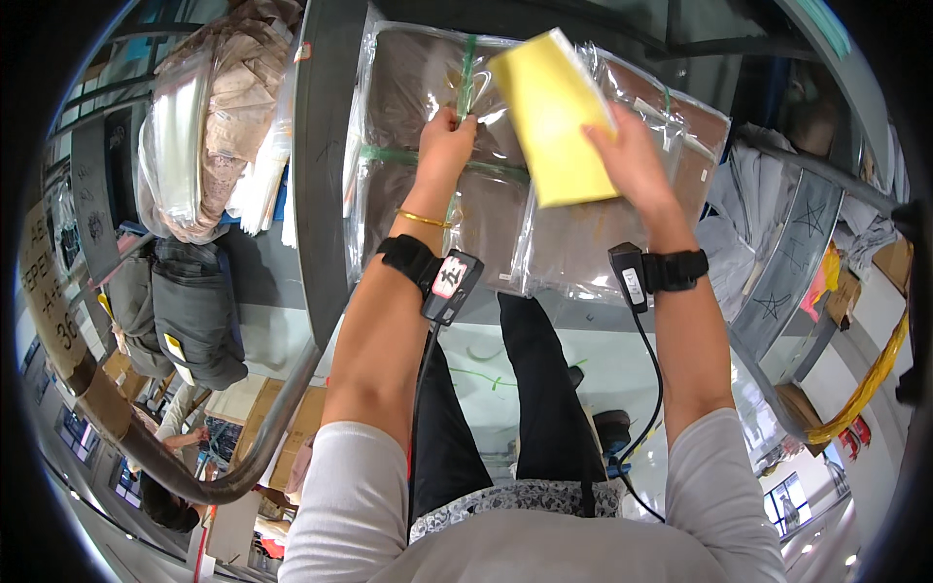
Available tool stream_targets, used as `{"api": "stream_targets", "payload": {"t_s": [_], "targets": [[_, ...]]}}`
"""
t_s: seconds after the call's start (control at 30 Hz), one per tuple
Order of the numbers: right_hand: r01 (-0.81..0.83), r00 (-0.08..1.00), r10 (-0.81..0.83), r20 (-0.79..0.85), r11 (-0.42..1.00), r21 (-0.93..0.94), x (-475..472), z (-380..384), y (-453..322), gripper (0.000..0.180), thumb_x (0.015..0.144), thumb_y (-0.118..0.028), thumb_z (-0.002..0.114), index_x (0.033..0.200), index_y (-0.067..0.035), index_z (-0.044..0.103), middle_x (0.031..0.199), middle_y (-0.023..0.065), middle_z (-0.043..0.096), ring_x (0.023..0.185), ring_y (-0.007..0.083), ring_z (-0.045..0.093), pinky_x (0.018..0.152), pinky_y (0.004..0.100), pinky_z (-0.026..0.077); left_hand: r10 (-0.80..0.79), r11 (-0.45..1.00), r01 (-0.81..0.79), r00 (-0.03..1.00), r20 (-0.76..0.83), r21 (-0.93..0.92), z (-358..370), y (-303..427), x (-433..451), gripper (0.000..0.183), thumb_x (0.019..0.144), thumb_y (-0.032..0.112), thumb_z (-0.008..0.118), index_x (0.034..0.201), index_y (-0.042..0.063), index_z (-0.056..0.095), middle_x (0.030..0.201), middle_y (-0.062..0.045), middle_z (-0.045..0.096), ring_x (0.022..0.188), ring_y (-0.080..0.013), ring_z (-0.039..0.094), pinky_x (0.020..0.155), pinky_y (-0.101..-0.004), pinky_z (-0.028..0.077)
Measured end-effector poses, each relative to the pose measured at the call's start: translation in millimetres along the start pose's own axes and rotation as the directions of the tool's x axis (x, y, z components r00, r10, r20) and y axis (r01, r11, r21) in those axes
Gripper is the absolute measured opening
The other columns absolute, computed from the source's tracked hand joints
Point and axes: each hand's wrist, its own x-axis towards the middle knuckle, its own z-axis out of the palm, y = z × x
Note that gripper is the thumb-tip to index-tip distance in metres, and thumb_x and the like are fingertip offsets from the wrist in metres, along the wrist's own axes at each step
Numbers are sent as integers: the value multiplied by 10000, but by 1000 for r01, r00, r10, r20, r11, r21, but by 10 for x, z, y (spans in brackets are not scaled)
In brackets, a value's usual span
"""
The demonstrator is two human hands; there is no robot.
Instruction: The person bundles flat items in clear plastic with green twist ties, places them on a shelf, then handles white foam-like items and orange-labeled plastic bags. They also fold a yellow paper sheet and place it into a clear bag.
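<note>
My left hand (449, 144) pinches the green strap (466, 80) that runs over a stack of brown items in clear plastic bags (408, 80). Another green strap crosses the same stack just below the fingers. A white loop, perhaps a string or clip, lies by the strap near my fingertips. In my right hand (634, 157) is a yellow sheet or pad (557, 120), slightly blurred, held by its right edge over the plastic-wrapped goods. To the right, a second bundle in clear plastic (692, 146) lies partly behind that hand.
A grey metal upright (324, 182) stands left of the stack. Beyond it are bagged beige garments (240, 109) and a dark folded bundle (193, 313). Grey garments (751, 211) lie at right beside a metal rail. A curved pipe (182, 474) is lower left, with another person (171, 503) behind.
</note>
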Motion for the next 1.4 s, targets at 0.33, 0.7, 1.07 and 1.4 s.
{"api": "stream_targets", "payload": {"t_s": [0.33, 0.7, 1.07, 1.4], "targets": [[379, 832, -461, 308, 66, -923, -53, 643, 293, 519, 852, -109, 563, 1364, -30, 536, 1502, 114, 442, 1389, 242, 392, 929, 322, 388, -82, 926, 137, 982, 168, -351, -185, 94, -63, 210, 931, 307, 632, 852, 117, 673, 828, 49, 604, 814, -86, 501, 789, -255, 347], [633, 715, -499, 489, 164, -757, 140, 700, 276, 470, 819, -111, 611, 1288, -142, 607, 1478, 45, 466, 1379, 226, 400, 1013, 372, 363, 65, 984, -71, 997, -44, -161, -122, 251, -180, 220, 892, 244, 697, 907, 27, 664, 852, 35, 564, 812, -78, 459, 758, -236, 351], [657, 726, -375, 576, 133, -742, 434, 805, 185, 441, 794, -249, 695, 1233, -269, 657, 1451, 4, 494, 1477, 284, 247, 1036, 437, 345, 350, 933, -324, 917, -192, 156, 112, 315, -49, 267, 838, 163, 668, 893, -96, 634, 1045, -184, 569, 915, -299, 570, 779, -371, 477], [712, 694, -608, 386, 501, -491, 571, 897, 284, 572, 814, -307, 717, 1330, -112, 565, 1521, 161, 399, 1451, 342, 293, 1120, 429, 308, 605, 696, -476, 792, -83, 537, -179, 105, -21, 239, 836, 48, 604, 1070, 53, 648, 1177, -198, 558, 988, -347, 550, 892, -392, 471]]}}
